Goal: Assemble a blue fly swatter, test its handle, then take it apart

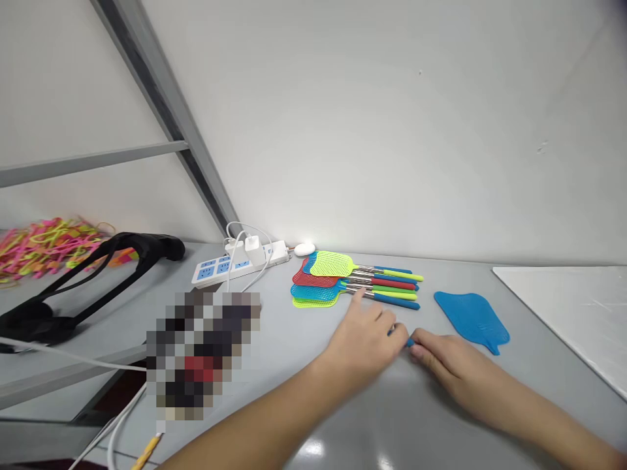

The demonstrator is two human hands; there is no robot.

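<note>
My left hand (369,334) is closed around a slim blue swatter handle (410,342), most of which is hidden in my fingers. At its right end, the thumb and fingers of my right hand (448,360) pinch the same handle. To the right lies a loose blue fly swatter head (473,318), flat on the table with its short neck towards me. Just beyond my left hand is a pile of fly swatters (333,264) with yellow-green, blue and red heads, metal rods and coloured handles pointing right.
A white power strip (206,271) with plugged-in chargers stands near the wall. On the left are a black strap-like frame (132,251), a heap of pink and yellow pieces (49,245) and white cables (117,418). A white board (578,313) lies at the right.
</note>
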